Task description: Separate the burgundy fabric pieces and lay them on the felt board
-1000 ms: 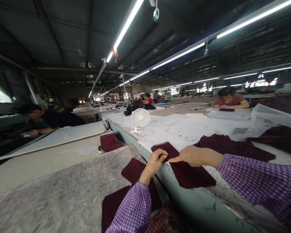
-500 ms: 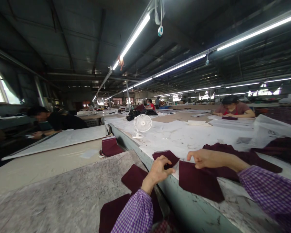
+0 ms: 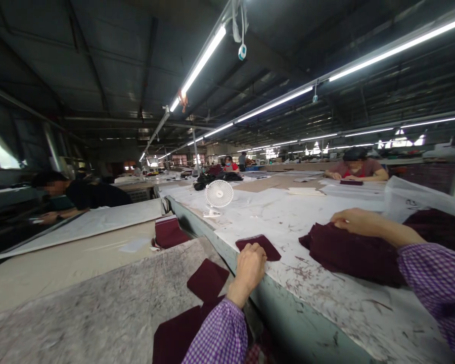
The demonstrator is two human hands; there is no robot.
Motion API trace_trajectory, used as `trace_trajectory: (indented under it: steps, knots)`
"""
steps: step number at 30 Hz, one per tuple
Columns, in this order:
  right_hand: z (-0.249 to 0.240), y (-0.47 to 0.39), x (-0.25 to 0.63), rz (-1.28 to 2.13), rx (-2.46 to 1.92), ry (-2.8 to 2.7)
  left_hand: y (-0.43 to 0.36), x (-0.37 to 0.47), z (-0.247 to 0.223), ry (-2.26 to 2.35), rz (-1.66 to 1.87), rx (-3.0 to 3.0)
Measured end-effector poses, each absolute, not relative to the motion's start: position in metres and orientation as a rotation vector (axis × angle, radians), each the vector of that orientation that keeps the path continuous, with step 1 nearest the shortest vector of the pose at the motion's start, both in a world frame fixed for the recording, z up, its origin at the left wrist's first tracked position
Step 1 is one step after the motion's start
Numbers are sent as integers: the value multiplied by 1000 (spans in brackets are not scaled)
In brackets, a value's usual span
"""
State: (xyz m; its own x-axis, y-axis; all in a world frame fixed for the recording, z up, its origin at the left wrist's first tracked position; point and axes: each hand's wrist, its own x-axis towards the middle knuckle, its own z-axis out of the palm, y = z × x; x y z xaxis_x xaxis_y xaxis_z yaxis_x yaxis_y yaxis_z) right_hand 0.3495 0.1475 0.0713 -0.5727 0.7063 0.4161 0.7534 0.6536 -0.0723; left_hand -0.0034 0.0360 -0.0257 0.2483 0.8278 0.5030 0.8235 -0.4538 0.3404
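On the left, a grey, stained surface carries a large maroon panel and a smaller maroon panel. Both lie by the dark gap at its right side, so a brush from the left sleeve could push one over. Right of the gap, the left hand is at the near edge of the white surface, fingers curled beside a maroon piece; I cannot tell whether they pinch it. An inward tug there could drag the piece off. Farther right, the right hand has its fingers bent onto the top of a maroon pile; whether they pinch a layer is hidden. Clinging layers could lift together or skew the pile, which lies loosely beside a clear plastic bag.
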Motion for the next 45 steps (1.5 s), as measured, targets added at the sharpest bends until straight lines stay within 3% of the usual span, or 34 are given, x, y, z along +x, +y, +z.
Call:
trace_trajectory:
  steps: [6, 13, 18, 24, 28, 32, 45]
  knots:
    - [62, 106, 251, 564, -1225, -2669, -17, 17, -17, 1289, 997, 2476]
    - [27, 101, 224, 660, -1162, -2749, -46, 20, -10, 1130, 897, 2449]
    - [18, 103, 217, 943, -1172, -2665, -42, 16, -6, 995, 892, 2446]
    - [25, 96, 211, 759, -1161, -2707, -11, 17, 4, 1398, 1124, 2346]
    - [22, 99, 211, 769, -1155, -2674, 17, 23, 2, 1604, 919, 2354]
    - [12, 109, 215, 816, -1116, -2631, 33, 32, -3, 1650, 808, 2283]
    - [15, 112, 226, 960, -1092, -2519, 55, 36, -18, 1637, 962, 2209]
